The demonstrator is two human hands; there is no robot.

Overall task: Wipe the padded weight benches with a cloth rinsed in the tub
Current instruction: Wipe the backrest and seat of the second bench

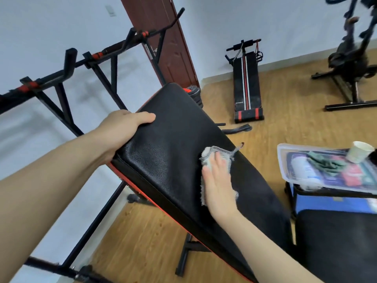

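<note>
Your flat right hand (219, 183) presses the limp grey cloth (216, 160) on the padded bench (173, 139); left hand (122, 129) grips its edge. Vinyl looks slick, so steady it there.

The right grip (219, 184) covers most of the cloth (214, 153). Fingers of the left grip (126, 125) vanish behind the bench (173, 137). The blurred bike (350, 58) is cut off; the tub (284, 160) perhaps holds bottles.
</note>
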